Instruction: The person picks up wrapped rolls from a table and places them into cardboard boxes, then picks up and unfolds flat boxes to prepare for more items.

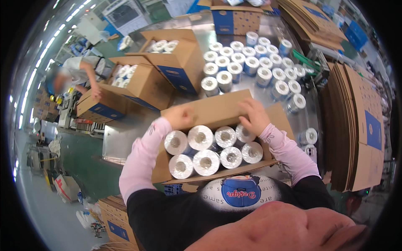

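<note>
In front of me stands an open cardboard box (167, 173) packed with two rows of white-wrapped rolls (207, 162), their round ends facing up. Its far flap (213, 109) is raised. My left hand (180, 117) is closed in a fist against the flap's left part; whatever its fingers may hold is hidden. Against the flap's right end lies my right hand (254, 116), fingers apart, the thumb side above the far right roll (244, 133). Pink sleeves cover both forearms.
Many loose rolls (251, 65) stand on the metal table (119, 142). More filled boxes (176, 62) sit at the far left, where a co-worker (81, 69) reaches over one. Flattened cardboard (356, 125) is stacked on the right. A phone (310, 151) lies beside a single roll (308, 136).
</note>
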Action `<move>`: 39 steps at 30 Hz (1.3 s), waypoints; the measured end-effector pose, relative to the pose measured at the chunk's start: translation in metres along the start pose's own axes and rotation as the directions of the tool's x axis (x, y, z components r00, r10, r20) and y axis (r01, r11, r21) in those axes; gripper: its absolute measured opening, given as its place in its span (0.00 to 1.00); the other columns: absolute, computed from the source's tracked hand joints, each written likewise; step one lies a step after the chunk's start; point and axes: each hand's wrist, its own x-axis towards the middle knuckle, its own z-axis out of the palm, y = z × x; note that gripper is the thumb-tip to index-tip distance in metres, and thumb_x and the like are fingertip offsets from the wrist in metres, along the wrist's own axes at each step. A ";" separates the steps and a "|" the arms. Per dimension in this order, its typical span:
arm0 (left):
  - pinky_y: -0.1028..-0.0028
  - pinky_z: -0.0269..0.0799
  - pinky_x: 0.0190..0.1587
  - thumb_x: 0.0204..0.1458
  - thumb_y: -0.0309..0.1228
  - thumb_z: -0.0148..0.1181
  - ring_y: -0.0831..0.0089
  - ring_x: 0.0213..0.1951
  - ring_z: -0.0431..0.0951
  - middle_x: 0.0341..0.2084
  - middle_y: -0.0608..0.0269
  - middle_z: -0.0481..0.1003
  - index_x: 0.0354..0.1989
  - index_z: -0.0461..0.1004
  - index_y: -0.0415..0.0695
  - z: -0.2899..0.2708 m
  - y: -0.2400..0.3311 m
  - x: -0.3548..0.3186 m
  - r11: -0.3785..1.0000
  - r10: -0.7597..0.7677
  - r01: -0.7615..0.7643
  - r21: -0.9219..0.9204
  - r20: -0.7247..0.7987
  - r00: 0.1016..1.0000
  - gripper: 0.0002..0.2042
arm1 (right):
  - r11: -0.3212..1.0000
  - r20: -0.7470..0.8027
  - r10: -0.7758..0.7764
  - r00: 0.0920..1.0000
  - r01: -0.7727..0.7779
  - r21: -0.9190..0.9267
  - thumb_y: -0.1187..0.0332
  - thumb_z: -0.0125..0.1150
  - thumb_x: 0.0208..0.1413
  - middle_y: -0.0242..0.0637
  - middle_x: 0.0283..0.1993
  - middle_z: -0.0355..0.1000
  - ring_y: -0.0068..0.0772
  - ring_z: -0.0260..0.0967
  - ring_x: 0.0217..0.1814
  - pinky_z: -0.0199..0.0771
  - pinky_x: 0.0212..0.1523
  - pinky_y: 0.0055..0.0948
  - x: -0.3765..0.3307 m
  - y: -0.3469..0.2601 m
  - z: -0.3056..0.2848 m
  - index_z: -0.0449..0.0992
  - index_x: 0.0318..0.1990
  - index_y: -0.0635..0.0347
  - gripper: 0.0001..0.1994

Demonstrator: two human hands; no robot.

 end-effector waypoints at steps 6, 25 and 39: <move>0.62 0.66 0.58 0.47 0.43 0.63 0.55 0.54 0.71 0.49 0.48 0.72 0.51 0.73 0.47 0.076 -0.034 0.213 0.996 -0.008 0.033 0.086 -0.286 0.958 0.23 | 0.923 -0.029 0.290 0.956 -0.272 0.273 0.63 0.60 0.53 0.52 0.63 0.61 0.54 0.57 0.65 0.57 0.65 0.44 -0.047 0.079 0.035 0.68 0.58 0.58 0.24; 0.64 0.65 0.60 0.38 0.63 0.61 0.55 0.59 0.69 0.57 0.49 0.69 0.61 0.66 0.48 0.120 -0.043 0.363 0.674 -0.729 0.724 0.147 -0.019 0.684 0.43 | 0.438 0.057 0.875 0.481 -0.734 -0.519 0.41 0.57 0.47 0.47 0.55 0.67 0.48 0.60 0.62 0.57 0.60 0.50 0.036 0.387 0.043 0.74 0.52 0.49 0.29; 0.70 0.73 0.50 0.56 0.27 0.54 0.68 0.50 0.75 0.52 0.58 0.72 0.57 0.68 0.44 0.077 0.061 0.238 -0.044 -0.034 -0.295 -0.955 -0.293 0.955 0.19 | 0.704 0.025 0.702 0.711 -0.689 -0.171 0.62 0.58 0.51 0.47 0.46 0.68 0.48 0.64 0.53 0.59 0.58 0.43 -0.165 0.290 0.148 0.78 0.48 0.52 0.16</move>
